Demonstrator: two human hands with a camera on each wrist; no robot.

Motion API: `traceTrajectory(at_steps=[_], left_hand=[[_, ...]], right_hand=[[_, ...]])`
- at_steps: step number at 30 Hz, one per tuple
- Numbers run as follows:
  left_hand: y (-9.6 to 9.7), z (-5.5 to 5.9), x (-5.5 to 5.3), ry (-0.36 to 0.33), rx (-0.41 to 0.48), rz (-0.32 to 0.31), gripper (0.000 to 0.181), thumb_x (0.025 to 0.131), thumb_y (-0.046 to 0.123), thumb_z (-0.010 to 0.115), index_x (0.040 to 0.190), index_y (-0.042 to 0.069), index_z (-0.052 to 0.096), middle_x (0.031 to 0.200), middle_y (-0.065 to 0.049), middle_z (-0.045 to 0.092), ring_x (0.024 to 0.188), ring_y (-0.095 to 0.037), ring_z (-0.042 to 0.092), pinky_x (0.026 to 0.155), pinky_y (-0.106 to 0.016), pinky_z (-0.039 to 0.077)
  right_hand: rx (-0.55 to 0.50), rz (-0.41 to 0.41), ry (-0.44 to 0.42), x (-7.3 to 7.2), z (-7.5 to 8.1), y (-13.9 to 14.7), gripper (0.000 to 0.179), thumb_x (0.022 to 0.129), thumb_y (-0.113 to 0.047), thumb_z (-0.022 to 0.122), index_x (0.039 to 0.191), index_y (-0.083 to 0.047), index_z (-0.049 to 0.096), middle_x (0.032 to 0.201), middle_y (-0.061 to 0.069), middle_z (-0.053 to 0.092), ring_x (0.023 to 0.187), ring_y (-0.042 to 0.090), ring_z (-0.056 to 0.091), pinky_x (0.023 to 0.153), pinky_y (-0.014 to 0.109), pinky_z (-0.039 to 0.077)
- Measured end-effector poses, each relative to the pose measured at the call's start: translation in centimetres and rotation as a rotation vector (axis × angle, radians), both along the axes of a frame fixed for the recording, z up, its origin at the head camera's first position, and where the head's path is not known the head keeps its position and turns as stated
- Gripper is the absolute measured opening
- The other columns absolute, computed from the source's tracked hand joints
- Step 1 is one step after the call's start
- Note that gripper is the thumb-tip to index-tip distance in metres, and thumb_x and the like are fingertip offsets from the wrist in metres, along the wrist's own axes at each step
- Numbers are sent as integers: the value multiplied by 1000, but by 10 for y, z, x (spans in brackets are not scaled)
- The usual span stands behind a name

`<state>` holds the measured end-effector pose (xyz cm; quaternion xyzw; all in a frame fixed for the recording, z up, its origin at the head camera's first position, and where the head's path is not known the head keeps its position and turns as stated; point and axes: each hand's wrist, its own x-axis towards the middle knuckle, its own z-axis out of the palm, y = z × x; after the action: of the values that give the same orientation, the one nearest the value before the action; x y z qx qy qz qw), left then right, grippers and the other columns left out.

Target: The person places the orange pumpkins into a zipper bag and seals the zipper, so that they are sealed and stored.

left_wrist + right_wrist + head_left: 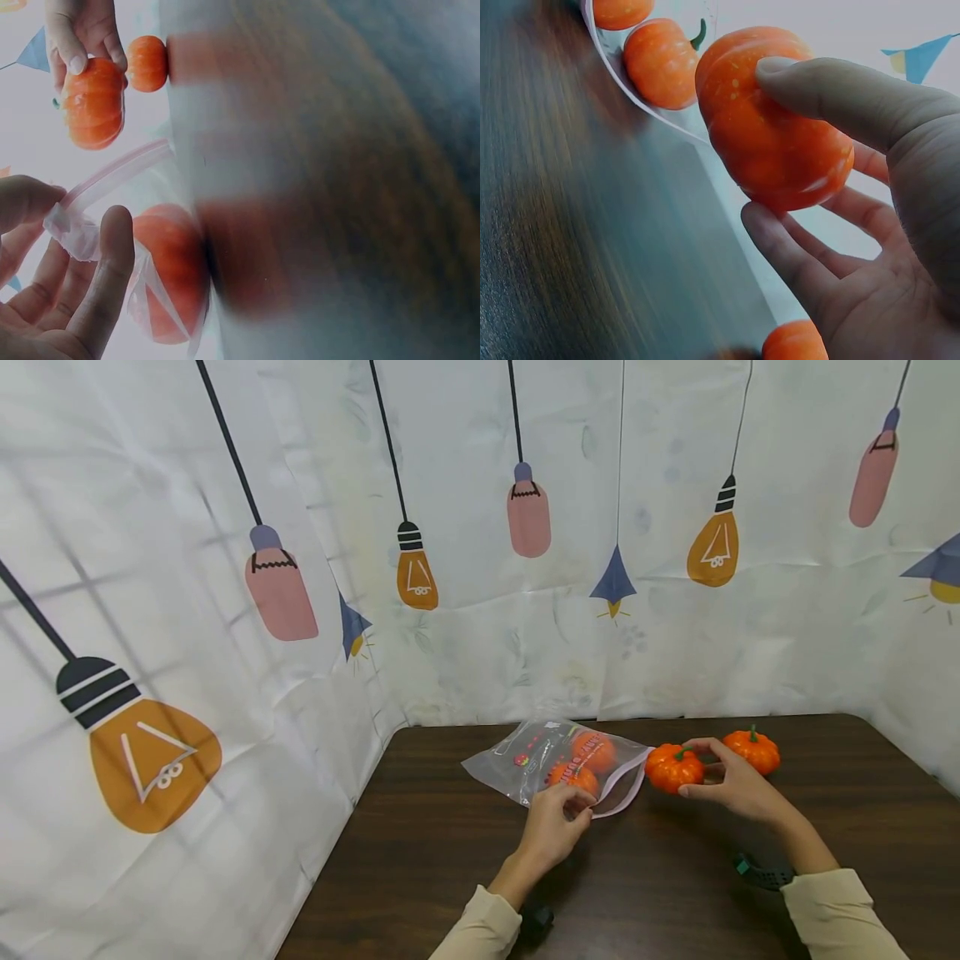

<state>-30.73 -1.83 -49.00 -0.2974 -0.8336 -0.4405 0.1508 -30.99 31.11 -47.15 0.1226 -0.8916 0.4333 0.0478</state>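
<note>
A clear zip bag (517, 768) with red print lies on the table, two small orange pumpkins (594, 752) inside it. Its open mouth faces right. My left hand (551, 827) pinches the near edge of that mouth; in the left wrist view the bag's rim (120, 172) runs up from between the fingers. My right hand (738, 785) grips another orange pumpkin (672, 768) between thumb and fingers, just right of the bag's mouth. In the right wrist view this held pumpkin (772, 127) appears raised off the table. One more pumpkin (752, 750) sits behind the right hand.
The dark wooden table (420, 860) reaches back to a white curtain (480, 652) printed with hanging lamps. Another stretch of curtain runs along the left side. A dark band with a green part (761, 870) is at the right wrist, and a black device (536, 922) at the left.
</note>
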Motion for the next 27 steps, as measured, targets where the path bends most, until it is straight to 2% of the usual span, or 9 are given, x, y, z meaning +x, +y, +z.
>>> traceTrajectory(at_steps=[6, 8, 16, 21, 27], left_hand=[[0, -1, 0, 9, 17, -4, 9, 86, 3, 75, 93, 8, 77, 84, -2, 75, 73, 5, 61, 66, -11, 51], [0, -1, 0, 13, 20, -4, 9, 86, 3, 75, 93, 8, 77, 84, -2, 75, 73, 5, 61, 66, -11, 51], [0, -1, -1, 20, 23, 3, 10, 86, 2, 76, 93, 9, 77, 83, -1, 74, 72, 6, 59, 65, -13, 51], [0, -1, -1, 20, 29, 7, 10, 85, 2, 76, 92, 9, 77, 82, 0, 73, 72, 5, 59, 65, -13, 51], [0, 0, 0, 1, 33, 13, 11, 86, 2, 76, 93, 10, 77, 84, 0, 73, 73, 4, 60, 67, -14, 53]], right_hand=[[-31, 45, -7, 2, 4, -4, 69, 89, -23, 79, 145, -4, 42, 144, 29, 46, 114, 43, 63, 79, 32, 58], [-46, 58, -15, 2, 4, -5, 69, 89, -22, 79, 144, -4, 42, 143, 29, 48, 113, 41, 64, 78, 29, 57], [-64, 108, -81, 1, 1, -10, 69, 90, -25, 78, 146, -8, 42, 141, 26, 51, 114, 36, 64, 81, 34, 57], [-62, 172, -84, -1, -3, -15, 68, 90, -23, 78, 146, -6, 41, 141, 28, 51, 115, 37, 63, 80, 31, 58], [-53, 193, -103, -5, -9, -23, 69, 90, -24, 78, 145, -6, 42, 143, 29, 49, 117, 39, 62, 82, 31, 58]])
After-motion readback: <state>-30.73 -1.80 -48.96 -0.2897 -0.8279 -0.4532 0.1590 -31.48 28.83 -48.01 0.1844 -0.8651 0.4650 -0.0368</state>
